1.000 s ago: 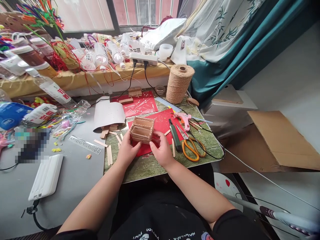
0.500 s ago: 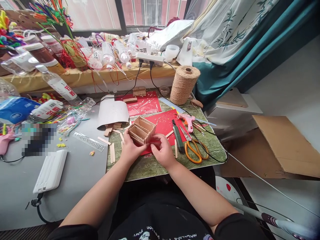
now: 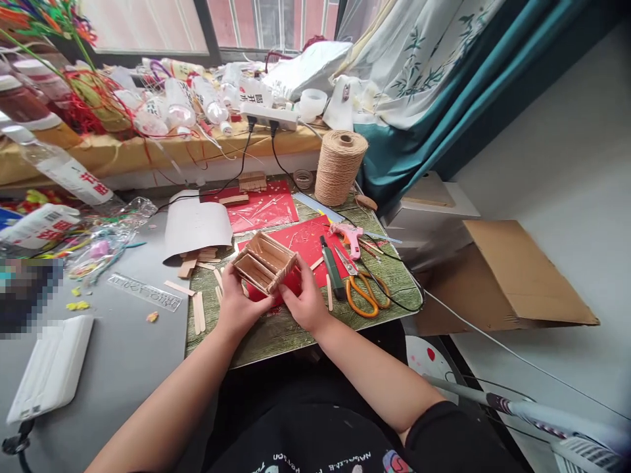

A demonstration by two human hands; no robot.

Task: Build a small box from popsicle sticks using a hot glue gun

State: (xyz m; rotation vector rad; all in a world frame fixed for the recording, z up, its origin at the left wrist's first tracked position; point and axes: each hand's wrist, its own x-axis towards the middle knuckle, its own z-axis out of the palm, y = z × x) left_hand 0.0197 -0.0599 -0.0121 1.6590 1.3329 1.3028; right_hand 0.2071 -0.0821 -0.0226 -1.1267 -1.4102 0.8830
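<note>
A small open box of wooden craft sticks (image 3: 265,261) is tilted above a sheet of red paper (image 3: 310,244) on the green cutting board (image 3: 296,328). My left hand (image 3: 235,305) grips its near left corner. My right hand (image 3: 304,304) holds its right end, fingers curled round the wall. A divider splits the box into two compartments. Loose craft sticks (image 3: 198,311) lie just left of my left hand.
Orange-handled scissors (image 3: 361,294), a green utility knife (image 3: 331,267) and a pink glue gun (image 3: 348,235) lie right of the box. A twine spool (image 3: 338,167) stands behind. A clear ruler (image 3: 145,292), curled white card (image 3: 196,226) and bottles are at left. Cardboard (image 3: 507,276) lies on the floor at right.
The box has been tipped from lying on its side so that its open top shows more, turning in both hands. My view has shifted a little to the right.
</note>
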